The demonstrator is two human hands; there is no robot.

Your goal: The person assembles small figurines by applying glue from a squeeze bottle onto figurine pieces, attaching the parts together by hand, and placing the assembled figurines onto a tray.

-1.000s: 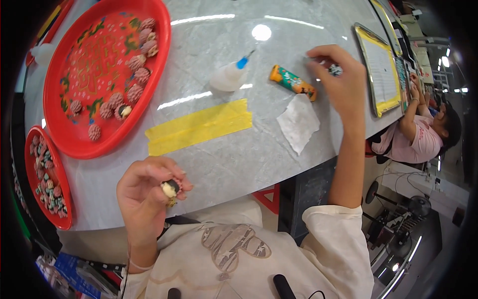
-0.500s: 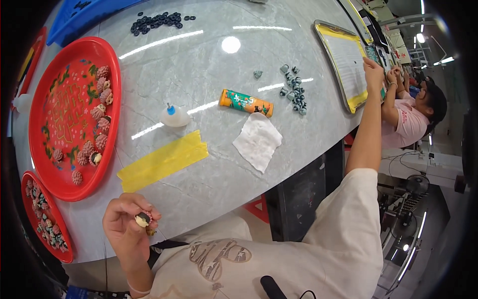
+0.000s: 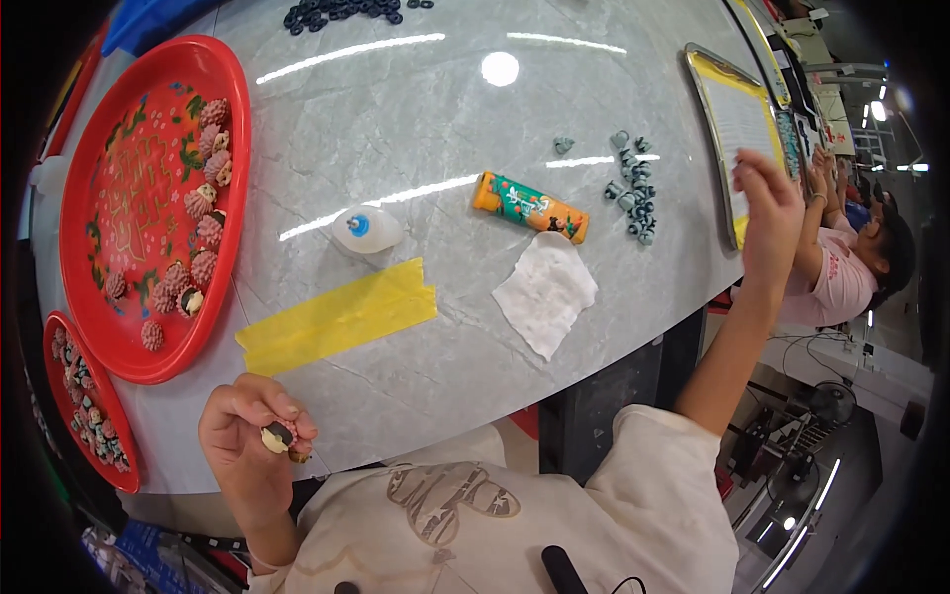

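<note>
The figure [image 3: 278, 437] is in my left hand [image 3: 242, 436], with its cream and black part facing up and its pink side toward the fingertips. This hold probably serves to keep most of the figure uncovered and in my sight.

The large tray [image 3: 243, 89] is ahead of my left hand, with pink pieces [image 3: 171, 282] gathered mainly along its right side, perhaps for easy reach. The small tray [image 3: 131, 480] is to the left of the same hand. The tape [image 3: 336, 319] lies flat just ahead and to the right of it; the bottle [image 3: 368, 230] stands beyond the tape, nozzle up, probably to prevent leaks.

The tube [image 3: 531, 208] and the cloth [image 3: 546, 297] lie between my hands. The grey pieces [image 3: 641, 188] lie loose to the left of my right hand [image 3: 772, 203], presumably spread for single picking. The board [image 3: 742, 109] is just beyond that hand.

Left hand: thumb and fingers closed in a pinch on the figure, clear of the table. Right hand: raised, fingers bent, thumb and forefinger near each other. I cannot tell whether they grip something small or touch the board.
</note>
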